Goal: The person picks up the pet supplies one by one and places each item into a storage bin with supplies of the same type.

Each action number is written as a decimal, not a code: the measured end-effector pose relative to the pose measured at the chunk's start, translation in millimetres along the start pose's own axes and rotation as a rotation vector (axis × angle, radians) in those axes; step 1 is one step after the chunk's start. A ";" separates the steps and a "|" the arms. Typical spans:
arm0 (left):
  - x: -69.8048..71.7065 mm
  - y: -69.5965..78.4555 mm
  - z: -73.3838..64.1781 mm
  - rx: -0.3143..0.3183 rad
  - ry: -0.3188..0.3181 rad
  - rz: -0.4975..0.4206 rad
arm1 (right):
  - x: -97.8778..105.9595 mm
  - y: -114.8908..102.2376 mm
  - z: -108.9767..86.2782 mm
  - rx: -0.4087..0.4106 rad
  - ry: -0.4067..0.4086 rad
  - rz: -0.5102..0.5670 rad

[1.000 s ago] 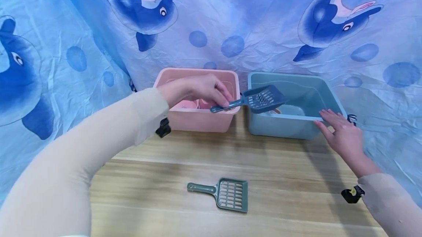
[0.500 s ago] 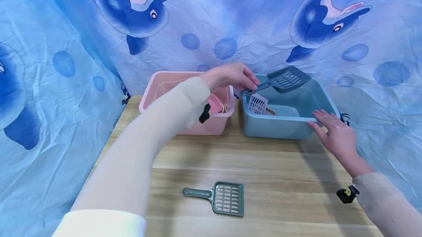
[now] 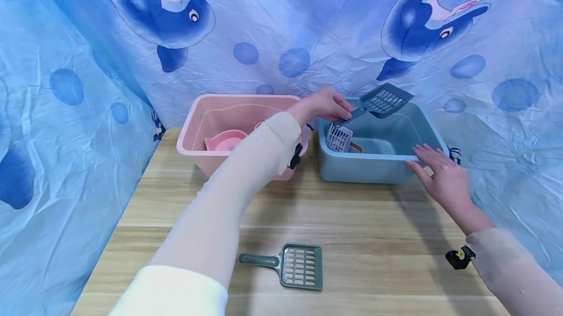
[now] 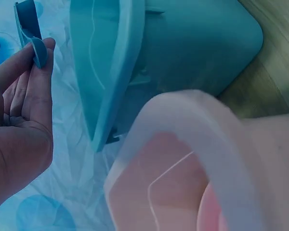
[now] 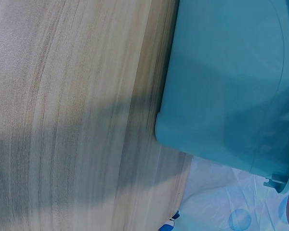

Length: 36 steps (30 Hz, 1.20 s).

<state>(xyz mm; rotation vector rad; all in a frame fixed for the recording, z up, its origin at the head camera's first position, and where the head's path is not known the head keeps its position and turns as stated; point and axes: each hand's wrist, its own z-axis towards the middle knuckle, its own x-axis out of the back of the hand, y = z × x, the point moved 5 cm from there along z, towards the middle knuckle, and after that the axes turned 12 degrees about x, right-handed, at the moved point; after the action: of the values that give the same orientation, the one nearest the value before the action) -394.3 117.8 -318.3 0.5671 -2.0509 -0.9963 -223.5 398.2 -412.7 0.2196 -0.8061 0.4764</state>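
My left hand (image 3: 329, 103) pinches the handle of a dark slotted litter scoop (image 3: 385, 100), holding it above the blue bin (image 3: 365, 168) with its blade tilted up to the right. In the left wrist view, thumb and fingertips meet on that scoop's handle (image 4: 39, 52). Inside the blue bin, a pale slotted scoop (image 3: 339, 138) leans at the left end, beside a small brown item (image 3: 355, 147) that is partly hidden. My right hand (image 3: 444, 179) rests on the bin's right front rim, fingers extended. A second, green litter scoop (image 3: 300, 266) lies flat on the table.
Left of the blue bin stands a pink bin (image 3: 206, 125), partly covered by my left forearm, with a pink scoop-like piece (image 3: 225, 140) inside. Both bins sit on the wooden table (image 3: 369, 238), against a blue dolphin-print cloth (image 3: 334, 23).
My left hand has carried the dark scoop from over the pink bin rightward and up, above the blue bin. The right hand stays on the rim. The view has shifted slightly.
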 end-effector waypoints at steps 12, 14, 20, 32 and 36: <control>-11.8 -25.0 11.4 0.110 -0.072 -0.171 | -1.8 -3.3 1.7 0.004 -0.017 -0.016; -12.7 -28.3 11.2 0.131 -0.097 -0.228 | -2.2 -3.9 2.0 0.004 -0.021 -0.019; -10.7 -30.7 5.8 0.115 -0.111 -0.220 | -1.8 -3.4 3.7 -0.010 -0.017 -0.010; 0.8 -39.5 -52.6 0.001 -0.125 0.069 | -1.2 -1.9 3.9 0.003 -0.013 -0.013; 12.8 -47.7 -87.3 -0.052 -0.146 0.216 | -0.7 -1.8 2.5 0.021 -0.018 -0.024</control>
<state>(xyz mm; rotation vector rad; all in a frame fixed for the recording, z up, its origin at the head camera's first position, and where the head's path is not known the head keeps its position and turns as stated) -329.9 41.0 -316.3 0.2446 -2.1534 -0.9827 -224.7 395.5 -411.5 0.2533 -0.8153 0.4611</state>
